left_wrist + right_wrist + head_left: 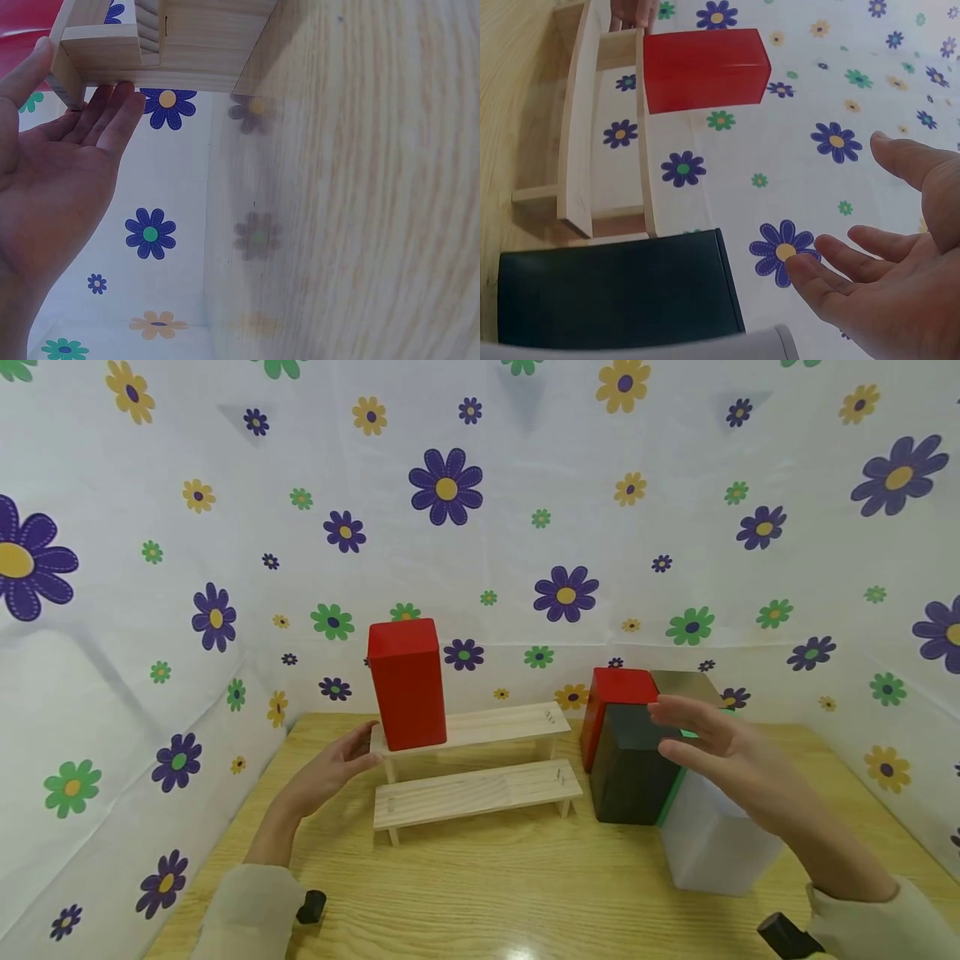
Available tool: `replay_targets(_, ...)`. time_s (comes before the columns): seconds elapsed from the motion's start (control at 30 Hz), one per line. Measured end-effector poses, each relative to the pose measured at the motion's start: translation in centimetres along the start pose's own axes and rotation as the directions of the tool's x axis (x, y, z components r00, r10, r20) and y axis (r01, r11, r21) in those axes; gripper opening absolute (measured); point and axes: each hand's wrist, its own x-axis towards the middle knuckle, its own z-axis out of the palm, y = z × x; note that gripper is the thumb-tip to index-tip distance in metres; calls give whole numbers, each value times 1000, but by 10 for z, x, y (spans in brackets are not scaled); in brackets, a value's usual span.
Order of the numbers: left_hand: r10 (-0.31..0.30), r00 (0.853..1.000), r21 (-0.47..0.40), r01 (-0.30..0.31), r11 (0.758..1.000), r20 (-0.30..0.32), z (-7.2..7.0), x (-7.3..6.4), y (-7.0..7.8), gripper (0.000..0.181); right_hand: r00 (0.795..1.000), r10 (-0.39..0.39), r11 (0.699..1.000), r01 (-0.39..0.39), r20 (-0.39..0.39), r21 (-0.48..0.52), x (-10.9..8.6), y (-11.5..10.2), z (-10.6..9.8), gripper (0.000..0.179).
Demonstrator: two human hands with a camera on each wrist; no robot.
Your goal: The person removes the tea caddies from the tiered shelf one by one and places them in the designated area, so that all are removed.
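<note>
A two-step wooden shelf [480, 792] stands on the table, with a tall red box [409, 689] upright on the left of its upper step. My left hand [330, 770] holds the left end of that step. In the left wrist view its thumb [39, 64] lies on one edge of the board and the fingers [112, 124] are at the opposite side. Above a group of boxes at the right, my right hand [738, 764] hovers with fingers extended, holding nothing. Below it stand a dark box [636, 777] and a white box [712, 843].
Behind the dark box are another red box [621, 683] and a brownish box [686, 687]. A green box [672, 797] is mostly hidden behind the white one. Flower-patterned white cloth [495, 552] encloses the wood-grain table [465, 885] at the back and sides.
</note>
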Motion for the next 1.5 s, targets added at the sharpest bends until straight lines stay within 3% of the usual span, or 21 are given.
replay_targets(0.4,3,1000,2,-3,1000,1,-1,0,0,80,1000,-10,992,7,22,128,23,-13,31,53)
replay_targets(0.8,-3,1000,4,3,1000,1,-2,1,-2,82,997,-36,981,23,64,192,51,-20,68,55)
replay_targets(1.5,2,1000,-8,-2,1000,-6,0,0,0,80,989,-113,988,102,91,116,115,-45,107,65)
